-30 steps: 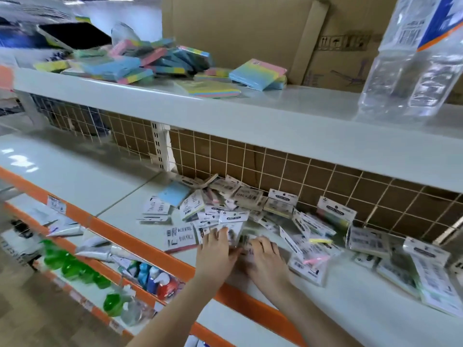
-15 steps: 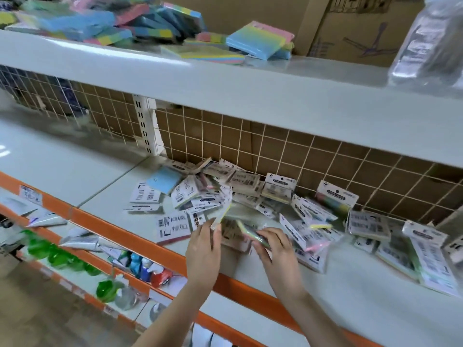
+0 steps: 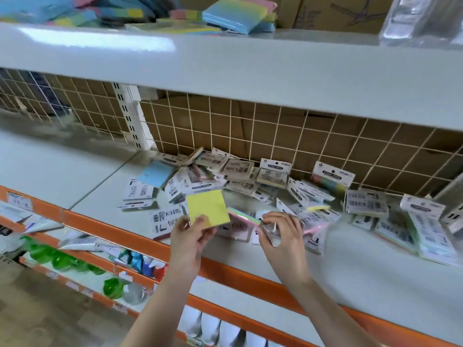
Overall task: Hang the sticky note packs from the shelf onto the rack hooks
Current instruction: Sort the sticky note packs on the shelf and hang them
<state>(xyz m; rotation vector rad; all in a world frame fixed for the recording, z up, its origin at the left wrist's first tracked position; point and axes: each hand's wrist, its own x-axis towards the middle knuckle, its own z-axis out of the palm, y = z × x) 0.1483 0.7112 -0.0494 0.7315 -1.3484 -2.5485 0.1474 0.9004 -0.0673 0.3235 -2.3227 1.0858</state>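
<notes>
Several sticky note packs (image 3: 273, 171) lie scattered on the white middle shelf (image 3: 350, 266), most with barcode labels up. My left hand (image 3: 190, 236) grips a yellow sticky note pack (image 3: 208, 207) by its lower edge, lifted above the shelf. My right hand (image 3: 278, 231) pinches the clear end of a pink and green sticky note pack (image 3: 243, 216), held level beside the yellow one. A wire grid back panel (image 3: 275, 136) stands behind the pile. No rack hooks show in this view.
The upper shelf (image 3: 225, 58) juts out overhead and carries loose coloured pads (image 3: 235, 13) and a clear plastic pack (image 3: 421, 18). An orange shelf edge (image 3: 120, 229) runs below my hands. Green bottles (image 3: 62, 259) and tubes sit on the lower shelf. Cardboard boxes (image 3: 338, 11) stand behind.
Both hands have lifted off the pile. The left hand raised a yellow pack and turned its face up; the right hand picked up a pink and green pack. The camera moved closer.
</notes>
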